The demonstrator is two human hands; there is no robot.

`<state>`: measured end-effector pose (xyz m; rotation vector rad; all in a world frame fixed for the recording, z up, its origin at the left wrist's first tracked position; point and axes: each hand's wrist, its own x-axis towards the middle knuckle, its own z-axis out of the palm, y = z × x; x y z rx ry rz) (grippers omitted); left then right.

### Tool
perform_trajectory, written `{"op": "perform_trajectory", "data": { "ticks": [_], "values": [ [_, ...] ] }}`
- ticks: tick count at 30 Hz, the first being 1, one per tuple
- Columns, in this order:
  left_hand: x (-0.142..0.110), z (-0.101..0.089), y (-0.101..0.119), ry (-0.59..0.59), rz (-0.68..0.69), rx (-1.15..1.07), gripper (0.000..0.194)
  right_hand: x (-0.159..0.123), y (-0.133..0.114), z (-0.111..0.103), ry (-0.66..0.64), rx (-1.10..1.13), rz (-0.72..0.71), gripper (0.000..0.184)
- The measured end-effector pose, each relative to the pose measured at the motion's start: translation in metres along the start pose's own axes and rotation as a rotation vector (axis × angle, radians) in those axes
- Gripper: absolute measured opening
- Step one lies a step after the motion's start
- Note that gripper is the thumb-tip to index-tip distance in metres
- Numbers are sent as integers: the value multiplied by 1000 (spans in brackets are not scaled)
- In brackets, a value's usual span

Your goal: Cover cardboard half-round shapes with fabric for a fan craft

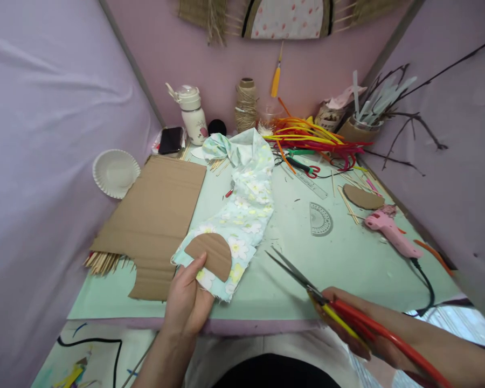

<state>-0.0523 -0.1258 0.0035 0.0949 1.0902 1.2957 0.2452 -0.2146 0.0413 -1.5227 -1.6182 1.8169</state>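
My left hand point(192, 293) pinches a half-round cardboard piece point(213, 256) against a strip of floral fabric point(253, 207), thumb on the cardboard and fingers beneath. The pale blue cloth, printed with white and yellow flowers, runs away from me up the table and bunches at its far end. In my right hand point(347, 318) are scissors point(303, 280) with red and yellow handles. Their blades are slightly parted and point to the upper left, apart from the fabric.
Left lies a large cardboard sheet point(153, 205) over wooden sticks point(105, 262). A pink glue gun point(394, 231), a protractor point(320, 219) and a cardboard oval point(362, 196) lie right. Behind stand a white bottle point(194, 121), a twine spool point(246, 105) and coloured pipe cleaners point(311, 134).
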Motion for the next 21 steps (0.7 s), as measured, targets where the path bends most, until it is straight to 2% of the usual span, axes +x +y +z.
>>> {"op": "perform_trajectory", "data": {
  "ticks": [7,11,15,21],
  "values": [
    [-1,-5,2,31,-28,-12,45,43,-19,1,-218,81,118,68],
    [-1,-9,0,65,-56,-4,46,63,-39,1,-227,87,127,77],
    [0,-10,0,97,-95,9,48,78,-54,-1,-281,116,98,71],
    [-2,-10,3,115,-151,20,51,92,-52,0,-374,313,-16,62]
  ]
}}
